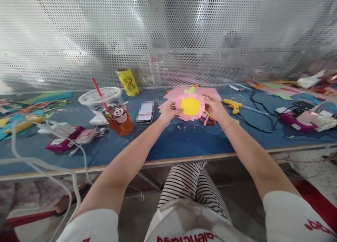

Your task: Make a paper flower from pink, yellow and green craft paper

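Observation:
Between my two hands is a paper flower with a round yellow centre, frilled pink petals and a small green piece at its top. My left hand pinches its left edge, and my right hand grips the right edge. Pink paper sheets lie on the table just behind the flower. Red-handled scissors rest beneath my right hand, partly hidden. Small pink paper scraps are scattered around the flower.
Left of my hands are a phone, a lidded drink cup with a red straw, a yellow tube and a purple power strip. To the right lie a yellow glue gun and another power strip. A perforated metal screen stands behind.

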{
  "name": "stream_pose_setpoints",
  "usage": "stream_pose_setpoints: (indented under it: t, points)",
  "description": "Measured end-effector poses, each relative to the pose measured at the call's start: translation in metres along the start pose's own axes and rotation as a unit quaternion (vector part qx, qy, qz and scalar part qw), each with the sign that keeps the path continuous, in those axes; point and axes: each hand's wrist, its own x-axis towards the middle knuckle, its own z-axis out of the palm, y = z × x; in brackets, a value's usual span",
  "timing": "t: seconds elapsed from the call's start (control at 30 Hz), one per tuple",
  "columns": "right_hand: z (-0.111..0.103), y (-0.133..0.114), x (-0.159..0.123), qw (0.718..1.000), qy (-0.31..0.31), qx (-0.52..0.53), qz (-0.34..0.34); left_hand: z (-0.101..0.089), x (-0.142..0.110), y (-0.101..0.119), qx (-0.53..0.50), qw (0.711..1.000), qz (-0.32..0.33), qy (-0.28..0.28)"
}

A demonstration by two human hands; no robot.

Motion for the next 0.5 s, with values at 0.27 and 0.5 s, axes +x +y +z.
stream_pose_setpoints:
  t: [0.27, 0.5]
  points:
    - [-0.0008, -0.0037, 0.0006, 0.995, -0.01, 0.096, -0.009, -0.0002, 0.0021, -0.005, -0.007, 0.999, -0.033, -0.015]
    - [-0.0018, 0.0041, 0.0007, 0.995, -0.033, 0.097, -0.01, 0.0027, -0.0018, 0.0014, -0.153, 0.988, -0.009, 0.023]
